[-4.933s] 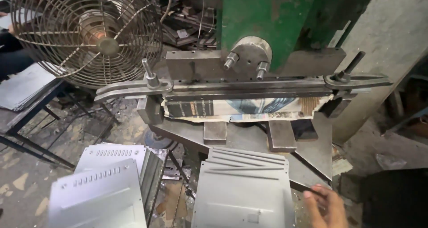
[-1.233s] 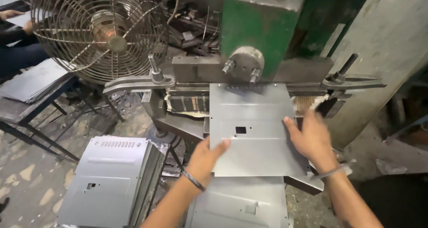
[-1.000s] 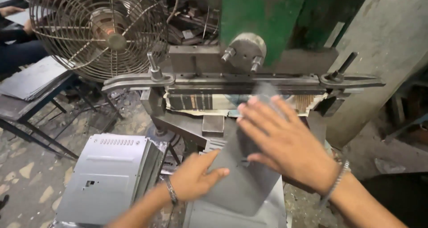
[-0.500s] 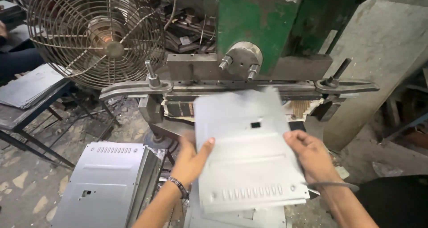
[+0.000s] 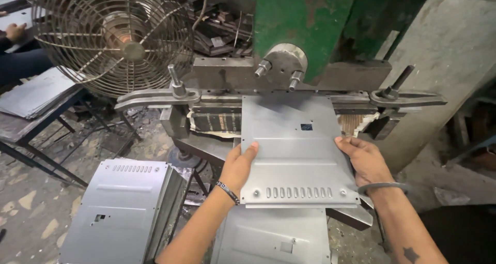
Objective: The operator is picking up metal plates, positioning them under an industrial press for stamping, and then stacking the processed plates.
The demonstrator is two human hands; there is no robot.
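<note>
head view, sheet-metal pressing in hand. a grey sheet-metal panel [image 5: 297,150] — flat, with a small square cut-out near its far end and a row of slots along its near edge — lies on the bed of the green power press [image 5: 310,31], its far edge pushed in under the ram block. the left hand [image 5: 238,166] grips the panel's edge at 9 o'clock, thumb on top, fingers hidden beneath; the right hand [image 5: 364,158] clasps the opposite edge at 3 o'clock in the same way. both hands are closed on the panel.

progress, as judged: the panel looks nearly seated, but the hands have not let go, so seating and the stroke itself appear to remain. a stack of like panels [image 5: 121,212] stands at 7 o'clock on the floor, and another panel [image 5: 274,241] lies at 6 o'clock below the held one; which pile is worked and which is waiting cannot be told.

no packages, labels or signs are visible. at 10 o'clock stands a wire-guarded fan [image 5: 111,36]; beyond it a table with flat sheets [image 5: 31,96] — another person's hand [image 5: 13,31] rests at the far left
</note>
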